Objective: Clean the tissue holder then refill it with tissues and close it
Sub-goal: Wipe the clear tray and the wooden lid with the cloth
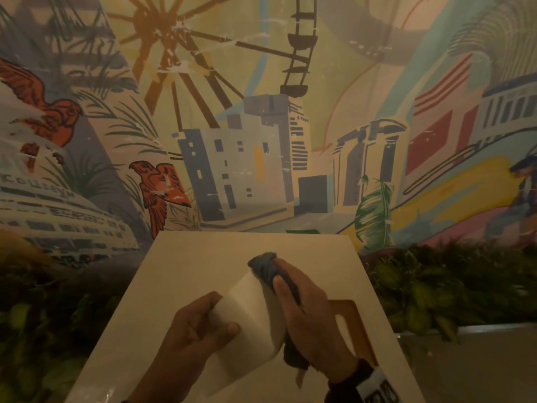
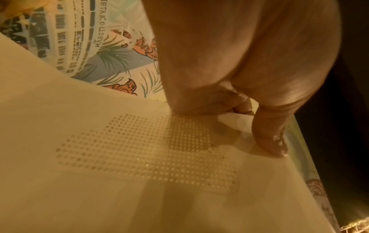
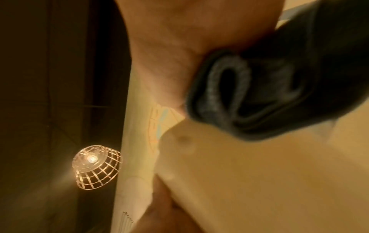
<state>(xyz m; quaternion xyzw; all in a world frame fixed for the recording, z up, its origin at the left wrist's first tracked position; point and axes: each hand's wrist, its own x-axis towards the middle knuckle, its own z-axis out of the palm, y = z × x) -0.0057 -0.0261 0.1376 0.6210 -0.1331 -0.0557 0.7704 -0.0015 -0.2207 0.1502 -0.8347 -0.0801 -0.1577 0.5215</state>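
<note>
The cream tissue holder (image 1: 186,274) fills the lower middle of the head view, with a cut-out slot (image 1: 348,312) near its right edge. A white tissue (image 1: 250,309) lies folded over its top. My left hand (image 1: 203,327) pinches the tissue's left edge between thumb and fingers; the left wrist view shows that left hand (image 2: 259,126) on the tissue (image 2: 235,121) beside a dotted patch of the holder (image 2: 139,149). My right hand (image 1: 302,309) grips a bunched dark grey cloth (image 1: 264,266) against the holder, right of the tissue. In the right wrist view the cloth (image 3: 249,94) bulges from the right hand (image 3: 169,63).
A painted mural wall (image 1: 261,141) rises right behind the holder. Green foliage (image 1: 450,286) lines both sides below it. A grey ledge (image 1: 470,362) runs at the lower right. A lit wire-cage lamp (image 3: 95,167) shows in the right wrist view.
</note>
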